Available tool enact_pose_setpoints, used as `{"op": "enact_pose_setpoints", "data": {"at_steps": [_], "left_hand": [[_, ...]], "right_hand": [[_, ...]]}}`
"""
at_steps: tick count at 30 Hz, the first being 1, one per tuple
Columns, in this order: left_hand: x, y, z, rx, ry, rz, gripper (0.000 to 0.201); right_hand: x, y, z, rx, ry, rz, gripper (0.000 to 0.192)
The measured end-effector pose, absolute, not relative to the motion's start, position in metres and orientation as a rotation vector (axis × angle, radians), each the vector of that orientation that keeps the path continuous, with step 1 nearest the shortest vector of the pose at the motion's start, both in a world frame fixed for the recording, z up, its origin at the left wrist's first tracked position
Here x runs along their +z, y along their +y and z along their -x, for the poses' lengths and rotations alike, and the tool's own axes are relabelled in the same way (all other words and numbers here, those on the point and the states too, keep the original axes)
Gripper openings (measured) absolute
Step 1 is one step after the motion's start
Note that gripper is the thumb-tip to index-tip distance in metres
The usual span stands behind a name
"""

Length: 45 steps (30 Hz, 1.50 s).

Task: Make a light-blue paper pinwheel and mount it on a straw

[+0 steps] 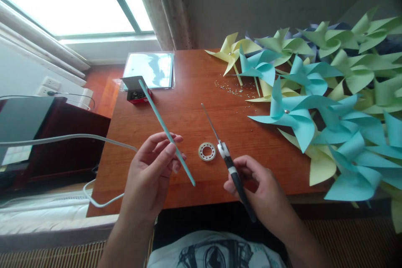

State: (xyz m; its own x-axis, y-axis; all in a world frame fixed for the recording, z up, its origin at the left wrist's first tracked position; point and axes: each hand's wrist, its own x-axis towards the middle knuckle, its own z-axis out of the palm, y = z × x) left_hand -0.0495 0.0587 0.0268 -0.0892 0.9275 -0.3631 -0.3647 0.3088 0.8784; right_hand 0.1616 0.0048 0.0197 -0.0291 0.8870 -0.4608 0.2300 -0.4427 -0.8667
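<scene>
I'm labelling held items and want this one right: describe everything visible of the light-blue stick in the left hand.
The slim, straight, light-blue stick looks like rolled paper or plastic; I can't tell which. It appears plain, unbent and even in thickness; whether its ends are hollow is unclear. The left hand pinches it between thumb and fingers, over the reddish-brown wooden table. It slants, its lower end pointing towards the wearer's body, its far end overlapping the small red box in view.

The one view looks from the person's head, forward and down — over the shirt [216, 251], with the left hand [153, 163] and right hand [259, 182] close — across the table [188, 81] to the window [78, 2] and wall [226, 4] beyond.
</scene>
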Motion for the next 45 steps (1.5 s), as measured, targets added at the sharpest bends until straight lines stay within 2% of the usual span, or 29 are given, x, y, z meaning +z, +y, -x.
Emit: {"op": "enact_pose_setpoints", "data": {"at_steps": [5,10,13,19,27,38,45], "left_hand": [[0.022,0.055,0.052,1.175,1.185,-0.603,0.021],[0.017,0.053,0.056,1.184,1.203,-0.582,0.023],[0.016,0.051,0.057,1.179,1.214,-0.575,0.021],[0.033,0.039,0.062,1.307,1.261,-0.626,0.022],[0.063,0.027,0.072,1.353,1.392,-0.675,0.03],[0.034,0.031,0.072,1.27,1.296,-0.708,0.019],[0.022,0.034,0.063,1.184,1.237,-0.715,0.017]], "right_hand": [[0.014,0.009,-0.178,1.199,-1.438,1.764,0.024],[0.007,0.019,-0.184,0.635,-1.772,1.792,0.025],[0.008,0.024,-0.18,0.443,-1.87,1.815,0.024],[0.031,0.033,-0.134,0.409,-2.031,1.813,0.015],[0.056,0.054,-0.07,0.514,-2.216,1.742,0.019],[0.02,0.046,-0.136,0.226,-2.043,2.003,0.017],[0.0,0.033,-0.177,0.018,-1.984,2.153,0.024]]}}
